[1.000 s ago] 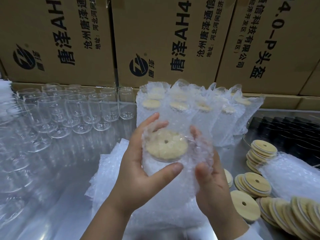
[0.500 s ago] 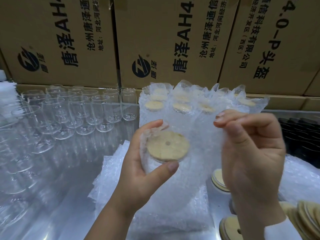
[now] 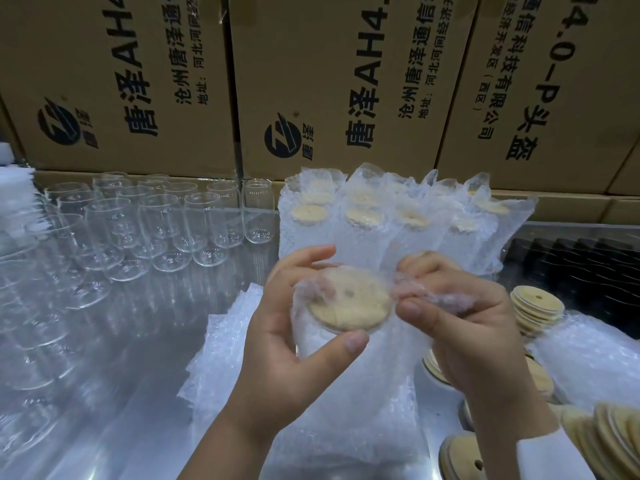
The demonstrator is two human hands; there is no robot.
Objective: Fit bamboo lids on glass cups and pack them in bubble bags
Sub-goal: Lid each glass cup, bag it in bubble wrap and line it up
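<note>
The clear glass cup (image 3: 313,336) shows only as a haze through the clear bubble-wrap bag (image 3: 446,300), its body largely behind the left hand (image 3: 287,351). The right hand (image 3: 474,327) covers most of the round bamboo lids (image 3: 434,367) beneath it. The brown cardboard boxes (image 3: 346,81) run off the top edge. The dark ribbed things (image 3: 571,268) at right are unidentifiable.

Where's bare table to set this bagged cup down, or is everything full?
A bare strip of steel table runs between the empty glasses on the left and the flat bubble bag pile in the middle, down to the near edge. It is crowded elsewhere: packed cups fill the back centre and bamboo lids the right side.
</note>
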